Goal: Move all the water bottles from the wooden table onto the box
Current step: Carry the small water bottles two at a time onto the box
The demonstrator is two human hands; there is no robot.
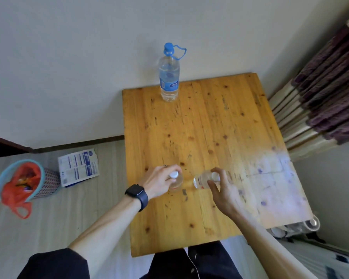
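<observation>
Two small clear water bottles with white caps stand near the middle front of the wooden table (206,125). My left hand (159,181), with a black watch on its wrist, grips the left small bottle (176,181) around its neck. My right hand (223,188) curls around the top of the right small bottle (201,181). A tall water bottle (169,74) with a blue cap, blue carrying loop and blue label stands alone at the table's far edge by the wall. A flat white-and-blue box (79,167) lies on the floor to the left of the table.
A round basket (48,182) lined with an orange plastic bag stands on the floor left of the box. A striped curtain (320,93) hangs at the right. Clear plastic items (296,228) lie under the table's right front corner. My dark-trousered legs are at the table's near edge.
</observation>
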